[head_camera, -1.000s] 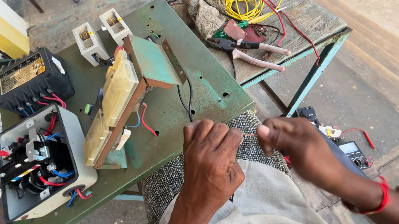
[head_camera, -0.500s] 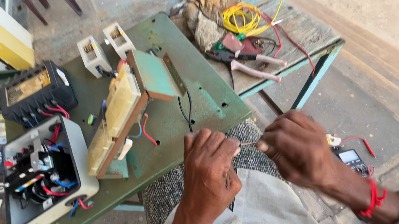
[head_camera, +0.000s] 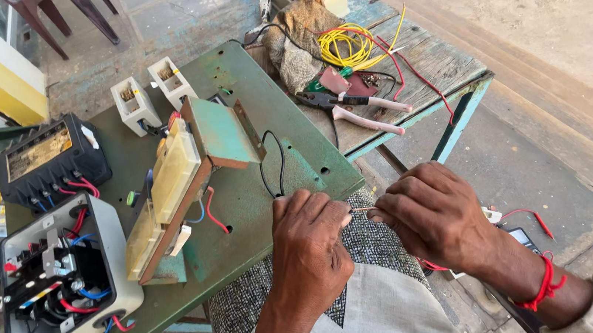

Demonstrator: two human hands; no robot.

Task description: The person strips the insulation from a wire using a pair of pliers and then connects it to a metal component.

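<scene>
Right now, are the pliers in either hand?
No. The pliers lie on the wooden table, while the left hand and right hand pinch a thin wire between them.

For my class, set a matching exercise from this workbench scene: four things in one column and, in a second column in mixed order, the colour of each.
Things:
1. Metal plate that the parts lie on
2. Coil of wire on the wooden table
3. Thread on the wrist of the right hand
4. Transformer block at the far left

Colours:
A. black
B. yellow
C. green
D. red

Pairs: 1-C, 2-B, 3-D, 4-A
</scene>
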